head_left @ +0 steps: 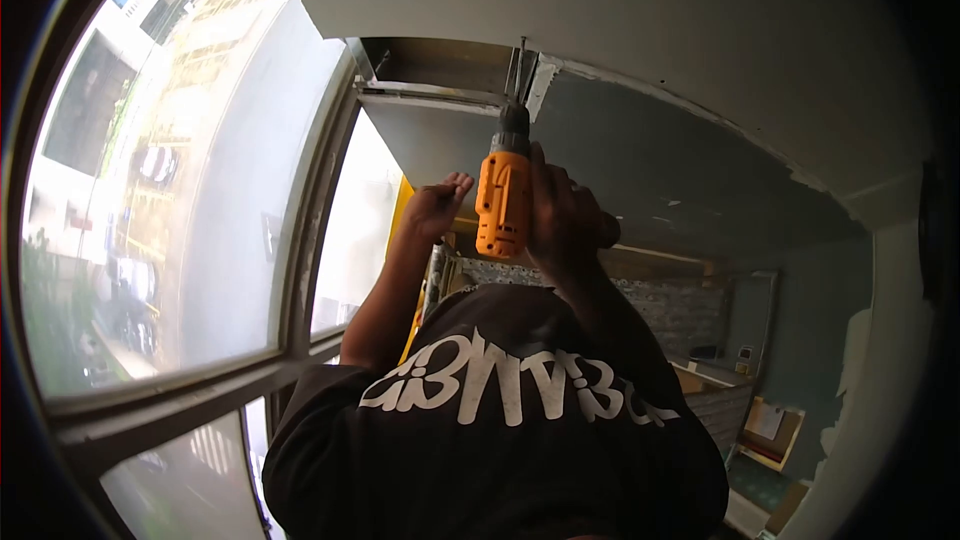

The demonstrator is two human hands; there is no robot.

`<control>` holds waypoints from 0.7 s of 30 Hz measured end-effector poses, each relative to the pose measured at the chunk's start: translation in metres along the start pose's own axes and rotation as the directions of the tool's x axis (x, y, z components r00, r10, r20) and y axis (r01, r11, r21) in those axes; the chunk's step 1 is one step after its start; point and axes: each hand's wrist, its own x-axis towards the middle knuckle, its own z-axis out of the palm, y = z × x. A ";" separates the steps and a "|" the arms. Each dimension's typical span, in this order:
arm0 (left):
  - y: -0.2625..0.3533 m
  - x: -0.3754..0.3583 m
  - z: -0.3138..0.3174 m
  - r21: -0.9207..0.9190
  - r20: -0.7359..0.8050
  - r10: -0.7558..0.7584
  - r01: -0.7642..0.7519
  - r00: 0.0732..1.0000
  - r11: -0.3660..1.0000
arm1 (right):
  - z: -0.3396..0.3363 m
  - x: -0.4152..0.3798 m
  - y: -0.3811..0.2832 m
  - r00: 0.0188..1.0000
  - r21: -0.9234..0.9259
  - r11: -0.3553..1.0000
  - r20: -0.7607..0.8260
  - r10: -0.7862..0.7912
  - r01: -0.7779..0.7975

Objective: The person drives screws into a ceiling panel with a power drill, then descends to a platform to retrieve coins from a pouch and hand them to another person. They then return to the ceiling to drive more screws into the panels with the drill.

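Observation:
My right hand is wrapped round the handle of an orange cordless drill. The drill points upward, and its black chuck carries a long thin bit. The bit's tip reaches the edge of a pale panel, beside a gap with a metal channel along it. Left of the drill and apart from it, my left hand is raised with its fingers curled together. Whatever is between those fingers, if anything, is too small to make out.
A large framed window fills the left side, its frame close to my left arm. White filler runs along the grey panel's seam. At lower right is an open wooden box, with a rough grey wall behind.

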 end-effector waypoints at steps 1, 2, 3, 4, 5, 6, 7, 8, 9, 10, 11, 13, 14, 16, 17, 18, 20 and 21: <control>-0.005 -0.020 0.020 0.014 -0.064 0.056 -0.055 0.996 0.998 | 0.001 -0.002 0.011 1.000 0.017 0.999 0.008 -0.028 0.028; -0.010 -0.038 0.037 0.032 -0.129 0.113 -0.110 0.985 0.993 | -0.001 -0.006 0.020 0.998 0.036 0.998 0.016 -0.055 0.055; -0.013 -0.045 0.037 0.055 -0.121 0.137 -0.131 0.983 0.990 | -0.012 -0.011 0.027 0.999 0.113 0.993 0.004 -0.041 0.040; -0.016 -0.054 0.045 0.084 -0.089 0.166 -0.159 0.982 0.984 | -0.014 -0.021 0.040 0.998 0.355 0.934 0.039 0.039 -0.050; -0.022 -0.064 0.052 0.112 -0.056 0.191 -0.184 0.980 0.977 | -0.010 -0.037 0.056 0.990 0.568 0.811 0.097 0.105 -0.142; -0.030 -0.070 0.057 0.138 -0.023 0.211 -0.206 0.977 0.969 | -0.021 -0.045 0.062 0.986 0.691 0.704 0.117 0.116 -0.164; -0.036 -0.070 0.061 0.219 -0.037 0.238 -0.224 0.971 0.950 | -0.032 -0.054 0.067 0.983 0.796 0.577 0.136 0.126 -0.184; -0.042 -0.071 0.065 0.241 -0.029 0.261 -0.246 0.965 0.939 | -0.036 -0.066 0.077 0.981 0.726 0.660 0.167 0.102 -0.193; -0.049 -0.074 0.073 0.263 -0.013 0.284 -0.271 0.959 0.926 | -0.040 -0.077 0.086 0.977 0.650 0.736 0.199 0.078 -0.191; -0.057 -0.077 0.082 0.286 0.008 0.308 -0.298 0.951 0.911 | -0.042 -0.089 0.094 0.956 0.691 0.671 0.276 0.099 -0.269; -0.065 -0.080 0.094 0.304 -0.009 0.343 -0.324 0.939 0.896 | -0.044 -0.100 0.101 0.928 0.719 0.601 0.352 0.119 -0.349; -0.080 -0.086 0.116 0.339 -0.020 0.407 -0.376 0.913 0.862 | -0.051 -0.122 0.116 0.892 0.749 0.500 0.435 0.125 -0.435; -0.086 -0.088 0.123 0.353 -0.021 0.434 -0.400 0.900 0.846 | -0.053 -0.134 0.124 0.889 0.765 0.470 0.446 0.108 -0.441; -0.094 -0.089 0.130 0.362 -0.005 0.445 -0.413 0.895 0.835 | -0.051 -0.156 0.139 0.874 0.787 0.406 0.481 0.067 -0.464; -0.096 -0.090 0.128 0.411 0.025 0.444 -0.414 0.896 0.813 | -0.051 -0.160 0.148 0.862 0.792 0.374 0.506 0.041 -0.483; -0.098 -0.091 0.126 0.457 0.049 0.442 -0.414 0.896 0.787 | -0.056 -0.153 0.153 0.840 0.789 0.322 0.541 0.040 -0.523; -0.108 -0.093 0.130 0.546 0.035 0.438 -0.384 0.898 0.744 | -0.078 -0.145 0.158 0.781 0.761 0.190 0.621 0.062 -0.620; -0.114 -0.097 0.135 0.587 0.002 0.438 -0.355 0.899 0.727 | -0.091 -0.143 0.159 0.738 0.730 0.108 0.670 0.080 -0.675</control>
